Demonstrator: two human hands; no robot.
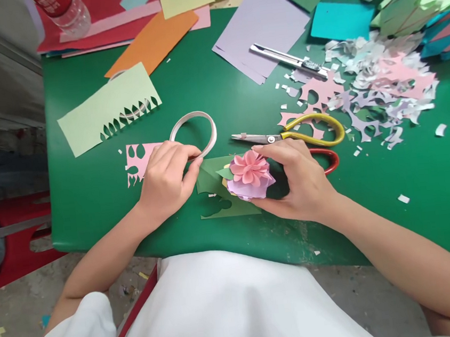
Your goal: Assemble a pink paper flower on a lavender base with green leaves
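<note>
My left hand (169, 181) is closed, thumb and forefinger pinched at the lower edge of a roll of white double-sided-looking tape (213, 132). Between the thumb and fingers of my right hand (302, 182) is a paper flower (250, 169) with pink petals, a lilac layer below and a green leaf on its left. Beneath the flower lies a cut green paper sheet (229, 208). Scissors (270, 139) with one yellow and one red handle lie just beyond my right hand. Pink paper (135, 159) with cut-outs is partly hidden under my left hand.
Pale green paper (87, 124) with leaf-shaped cuts lies at left. A box cutter (290, 60) rests on lilac sheets (261, 22). Paper scraps (389, 87) are heaped at right. Orange paper (155, 42) and a plastic bottle (72, 18) are at the back left.
</note>
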